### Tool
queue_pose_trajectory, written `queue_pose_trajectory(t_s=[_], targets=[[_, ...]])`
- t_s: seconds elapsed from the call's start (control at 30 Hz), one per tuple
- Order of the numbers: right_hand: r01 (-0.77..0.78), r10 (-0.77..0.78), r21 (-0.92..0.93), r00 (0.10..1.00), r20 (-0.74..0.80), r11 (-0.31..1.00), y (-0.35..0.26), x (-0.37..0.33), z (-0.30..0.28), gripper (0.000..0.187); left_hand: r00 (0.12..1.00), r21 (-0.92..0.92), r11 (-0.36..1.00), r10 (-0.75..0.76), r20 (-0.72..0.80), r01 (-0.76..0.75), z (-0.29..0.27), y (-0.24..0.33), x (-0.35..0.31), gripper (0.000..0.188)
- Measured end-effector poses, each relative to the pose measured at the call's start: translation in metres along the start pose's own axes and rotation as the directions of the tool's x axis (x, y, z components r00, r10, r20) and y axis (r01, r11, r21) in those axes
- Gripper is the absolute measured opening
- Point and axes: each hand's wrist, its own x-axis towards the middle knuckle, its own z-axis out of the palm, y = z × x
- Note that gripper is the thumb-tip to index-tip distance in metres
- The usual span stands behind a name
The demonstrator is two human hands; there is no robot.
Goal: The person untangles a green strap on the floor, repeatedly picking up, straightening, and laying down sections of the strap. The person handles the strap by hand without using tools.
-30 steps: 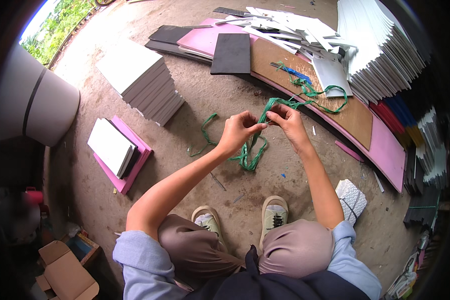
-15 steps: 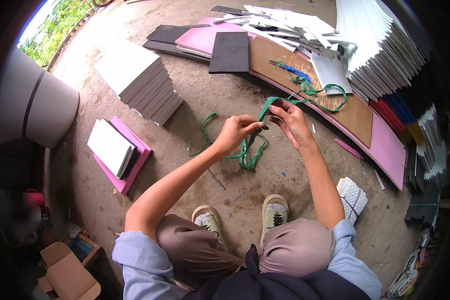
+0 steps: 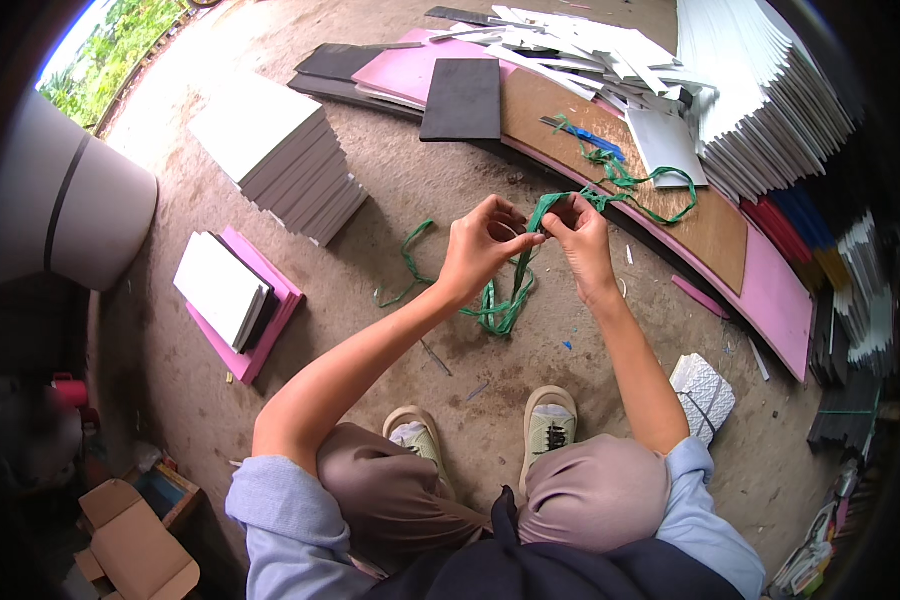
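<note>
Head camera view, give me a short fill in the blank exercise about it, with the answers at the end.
1. The right hand pinches a ____ ribbon.
2. Toward the left, black sheets lie between white sheets and the ____ sheets beneath.
3. An open cardboard box sits near the picture's lower ____ corner.

Missing words: green; pink; left.

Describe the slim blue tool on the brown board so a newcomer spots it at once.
Past the right hand, find the brown board on the pink sheet. On its far half, between a black panel and a white panel, lies the blue tool. Straight and dark-tipped, it stands out from the limp green strip beside it.
</note>
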Motion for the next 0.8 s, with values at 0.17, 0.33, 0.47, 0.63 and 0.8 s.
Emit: queue_pose_trajectory(t_s=[0.17, 0.33, 0.47, 0.63, 0.8], targets=[[-0.049, 0.048, 0.073, 0.999, 0.014, 0.996, -0.002, -0.001, 0.003, 0.016, 0.998, -0.046, 0.997, -0.061, 0.006, 0.061, -0.002, -0.003, 0.001, 0.022], [-0.230, 0.193, 0.250, 0.967, 0.165, 0.940, -0.008, -0.001, 0.000, 0.024, 0.997, -0.082, 0.994, -0.065, 0.052, 0.069, -0.008, -0.004, 0.001, 0.019], [-0.206, 0.189, 0.103, 0.970, 0.151, 0.973, -0.004, 0.000, -0.003, 0.020, 0.993, -0.081, 0.991, -0.101, 0.067, 0.106, -0.008, -0.009, 0.001, 0.019], [-0.211, 0.204, 0.043, 0.969, 0.140, 0.976, 0.000, 0.001, -0.004, 0.017, 0.988, -0.012, 0.989, -0.145, 0.054, 0.146, -0.008, -0.009, 0.002, 0.019], [-0.227, 0.239, -0.108, 0.965, 0.111, 0.968, 0.002, 0.001, -0.007, 0.017, 0.984, -0.036, 0.987, -0.155, 0.086, 0.158, -0.006, -0.018, 0.002, 0.020]])
